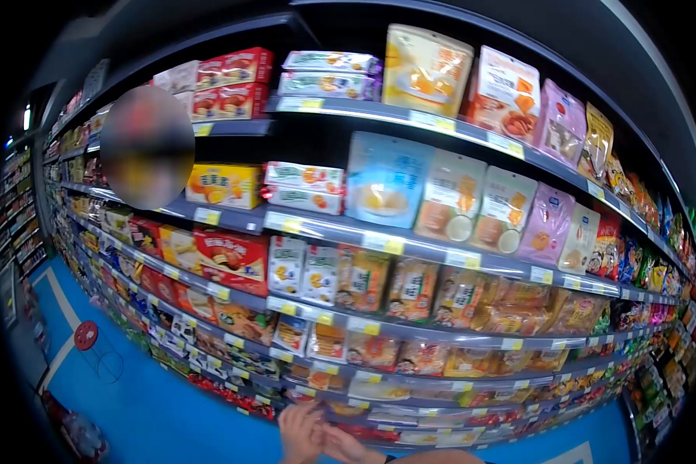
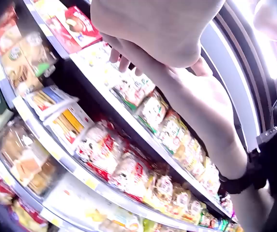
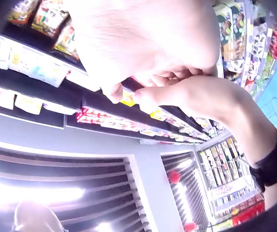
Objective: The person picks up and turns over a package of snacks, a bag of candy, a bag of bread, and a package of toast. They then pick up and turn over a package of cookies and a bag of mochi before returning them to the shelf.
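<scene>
Low in the head view, the left hand [image 1: 300, 430] and the right hand [image 1: 348, 446] meet in front of the lower shelves, their fingers close together and loosely bent. No item shows in either hand. The left wrist view has the left hand [image 2: 153, 29] large at the top, with the right hand [image 2: 182, 84] crossing just below it, fingers extended. From the right wrist view, the right hand [image 3: 148, 38] overlaps the left hand [image 3: 182, 92], whose fingers lie relaxed and partly hidden. Neither hand touches the packaged snacks [image 1: 384, 179].
Long shelves [image 1: 441, 251] of bags and boxes curve across the aisle, with price tags on their edges. On the blue floor [image 1: 158, 402] at left stands a wire stand with a red top [image 1: 86, 335]. A round blurred patch [image 1: 148, 147] covers part of the left shelves.
</scene>
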Tool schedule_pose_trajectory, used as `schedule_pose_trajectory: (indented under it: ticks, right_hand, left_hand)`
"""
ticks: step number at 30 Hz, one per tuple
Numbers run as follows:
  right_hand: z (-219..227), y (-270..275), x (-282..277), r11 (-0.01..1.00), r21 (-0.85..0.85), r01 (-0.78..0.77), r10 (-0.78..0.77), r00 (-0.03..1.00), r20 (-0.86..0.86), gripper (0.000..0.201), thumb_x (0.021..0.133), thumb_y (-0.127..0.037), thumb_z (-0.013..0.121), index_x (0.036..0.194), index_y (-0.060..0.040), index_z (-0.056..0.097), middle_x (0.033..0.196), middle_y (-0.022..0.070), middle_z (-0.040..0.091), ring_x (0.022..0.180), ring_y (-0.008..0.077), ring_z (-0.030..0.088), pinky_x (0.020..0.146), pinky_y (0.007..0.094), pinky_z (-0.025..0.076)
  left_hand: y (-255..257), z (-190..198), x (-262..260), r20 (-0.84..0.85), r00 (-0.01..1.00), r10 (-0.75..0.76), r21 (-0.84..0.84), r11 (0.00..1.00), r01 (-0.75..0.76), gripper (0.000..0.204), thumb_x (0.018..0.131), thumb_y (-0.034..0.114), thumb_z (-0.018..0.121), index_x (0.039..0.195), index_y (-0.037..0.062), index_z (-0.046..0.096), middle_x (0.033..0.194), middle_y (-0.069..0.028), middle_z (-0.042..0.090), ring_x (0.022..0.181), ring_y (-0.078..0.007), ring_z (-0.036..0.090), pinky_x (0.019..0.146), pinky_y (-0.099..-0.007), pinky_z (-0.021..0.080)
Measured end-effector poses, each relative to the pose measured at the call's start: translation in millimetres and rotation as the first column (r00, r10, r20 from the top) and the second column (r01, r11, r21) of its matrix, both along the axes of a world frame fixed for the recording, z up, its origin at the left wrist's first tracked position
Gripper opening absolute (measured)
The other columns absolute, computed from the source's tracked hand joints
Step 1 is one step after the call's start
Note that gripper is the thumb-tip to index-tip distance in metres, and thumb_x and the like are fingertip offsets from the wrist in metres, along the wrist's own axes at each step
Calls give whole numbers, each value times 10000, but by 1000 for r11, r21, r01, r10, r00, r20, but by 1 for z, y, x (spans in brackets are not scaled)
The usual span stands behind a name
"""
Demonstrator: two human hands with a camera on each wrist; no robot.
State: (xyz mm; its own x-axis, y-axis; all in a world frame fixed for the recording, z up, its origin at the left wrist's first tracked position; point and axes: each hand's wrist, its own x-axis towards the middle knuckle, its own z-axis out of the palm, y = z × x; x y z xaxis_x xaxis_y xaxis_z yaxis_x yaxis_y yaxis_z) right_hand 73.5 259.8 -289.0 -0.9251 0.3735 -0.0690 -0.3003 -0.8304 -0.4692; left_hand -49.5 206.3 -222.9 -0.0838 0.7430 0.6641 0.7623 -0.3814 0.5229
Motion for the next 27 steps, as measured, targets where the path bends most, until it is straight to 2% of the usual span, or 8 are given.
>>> schedule_pose_trajectory:
  ticks: [3, 7, 9, 12, 16, 19, 22, 27]
  right_hand:
    - [-9, -26, -80, 989, 55, -139, 144, 984, -108, 561, 1015, -355, 376, 1441, -6, 271, 1465, 101, 341, 1343, 179, 340, 1135, 339, 239]
    - [0, -82, -187, 934, 23, -356, 354, 932, 76, 588, 1015, -369, 377, 1465, -21, 226, 1505, 106, 269, 1410, 179, 232, 1171, 333, 177]
    - [34, -123, -230, 836, 225, -501, 451, 860, 237, 623, 1009, -380, 398, 1473, -18, 192, 1515, 107, 245, 1409, 184, 228, 1178, 353, 173]
    - [67, -166, -287, 731, 282, -622, 556, 781, 284, 645, 1007, -386, 400, 1470, -1, 170, 1514, 131, 233, 1407, 203, 226, 1179, 379, 198]
    - [35, -213, -346, 512, 246, -823, 773, 567, 284, 665, 1005, -417, 385, 1457, 26, 181, 1500, 155, 250, 1390, 218, 261, 1169, 383, 232]
    - [7, -240, -393, 395, 197, -897, 857, 437, 274, 710, 990, -478, 387, 1446, 36, 211, 1468, 148, 304, 1361, 210, 316, 1150, 368, 261]
    - [-13, -254, -427, 195, 182, -964, 857, 257, 447, 679, 985, -494, 412, 1437, -2, 294, 1364, 102, 393, 1247, 178, 401, 1036, 312, 339]
    - [-23, -255, -496, 2, 338, -941, 791, 208, 576, 628, 983, -447, 448, 1413, -2, 339, 1333, 93, 422, 1211, 177, 433, 998, 305, 363]
  left_hand:
    - [-46, 0, -88, 63, 980, 190, -40, 981, -188, 527, 981, 456, 274, 1041, 62, 619, 1264, -141, 510, 1176, -328, 459, 989, -491, 308]
    - [-131, -9, -187, 87, 929, 360, -41, 933, -358, 601, 990, 496, 215, 1102, 33, 583, 1252, -190, 503, 1146, -380, 455, 976, -505, 312]
    - [-170, -12, -231, 82, 891, 446, -84, 894, -440, 612, 988, 507, 217, 1121, 27, 571, 1252, -201, 499, 1146, -393, 450, 978, -506, 313]
    - [-241, -20, -283, 96, 816, 569, -134, 820, -556, 623, 981, 528, 237, 1136, 17, 558, 1256, -210, 492, 1149, -402, 441, 979, -503, 315]
    - [-312, -15, -320, 112, 722, 683, -162, 729, -665, 550, 957, 481, 332, 1153, 16, 550, 1249, -187, 499, 1140, -379, 456, 972, -496, 321]
    - [-339, -19, -334, 162, 652, 741, -178, 672, -719, 557, 962, 483, 319, 1157, 13, 546, 1253, -181, 498, 1142, -374, 455, 975, -491, 319]
    - [-345, -31, -346, 236, 577, 782, -227, 622, -749, 558, 967, 481, 308, 1159, 13, 543, 1251, -175, 498, 1146, -370, 451, 977, -485, 317]
    - [-341, -45, -407, 196, 541, 818, -275, 575, -770, 540, 962, 472, 316, 1180, 24, 524, 1252, -173, 490, 1143, -365, 447, 979, -477, 313]
